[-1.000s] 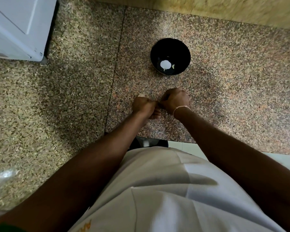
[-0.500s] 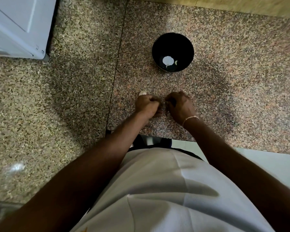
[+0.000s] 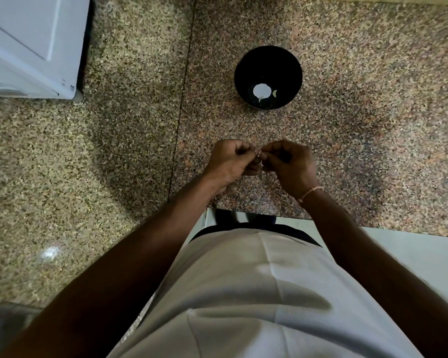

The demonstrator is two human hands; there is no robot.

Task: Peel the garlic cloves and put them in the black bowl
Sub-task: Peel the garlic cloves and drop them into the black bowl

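Observation:
A black bowl [image 3: 268, 77] stands on the speckled granite counter [image 3: 373, 112], with pale spots on its bottom that may be cloves or glare. Nearer to me, my left hand [image 3: 230, 161] and my right hand [image 3: 289, 164] meet fingertip to fingertip above the counter. Between them they pinch a small garlic clove [image 3: 258, 156], mostly hidden by the fingers. Both hands have curled fingers. A thin bracelet circles my right wrist.
A white appliance or cabinet [image 3: 31, 45] fills the far left corner. A seam runs down the counter just left of my hands. The counter's front edge lies close below my wrists, with my pale shirt and a light floor beyond it.
Both hands have turned so the fingertips now show, and they still meet over the same small clove. The view has shifted slightly; the bowl has stayed put.

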